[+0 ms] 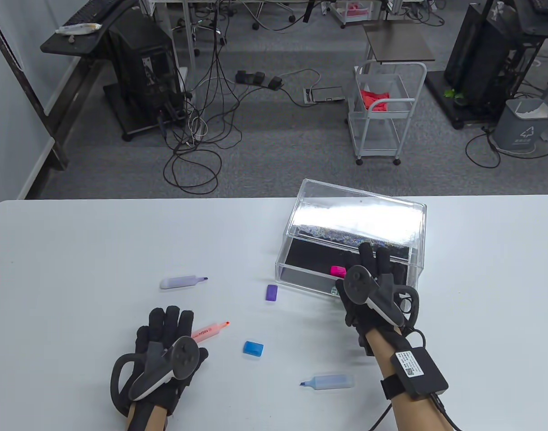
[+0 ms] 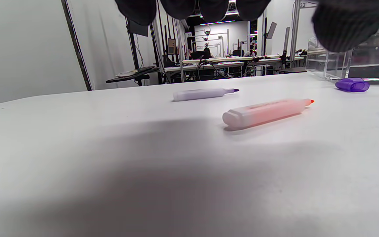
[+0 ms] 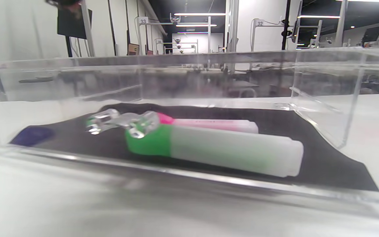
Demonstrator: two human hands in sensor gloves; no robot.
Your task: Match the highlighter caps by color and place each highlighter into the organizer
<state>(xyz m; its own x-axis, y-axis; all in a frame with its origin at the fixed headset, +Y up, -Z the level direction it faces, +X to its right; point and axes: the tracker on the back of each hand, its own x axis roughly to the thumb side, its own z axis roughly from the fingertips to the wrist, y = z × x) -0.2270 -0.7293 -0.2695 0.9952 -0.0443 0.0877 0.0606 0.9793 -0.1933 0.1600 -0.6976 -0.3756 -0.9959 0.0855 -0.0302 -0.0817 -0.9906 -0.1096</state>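
Note:
The clear acrylic organizer (image 1: 417,265) stands on the right of the table with its lid raised. My right hand (image 1: 372,255) reaches over its front wall with straight fingers and holds nothing. Inside the organizer (image 3: 176,59) lie a capped green highlighter (image 3: 215,149) and a capped pink highlighter (image 3: 209,125). My left hand (image 1: 168,318) hovers with straight fingers over the rear end of an uncapped orange highlighter (image 1: 211,329), apart from the orange highlighter (image 2: 265,112). An uncapped purple highlighter (image 1: 183,281), a purple cap (image 1: 271,292), a blue cap (image 1: 253,349) and an uncapped blue highlighter (image 1: 329,382) lie loose.
The white table (image 1: 76,242) ends at its far edge just behind the organizer. Beyond it stand a white trolley (image 1: 386,112), a grey bin (image 1: 525,130) and cables on the floor.

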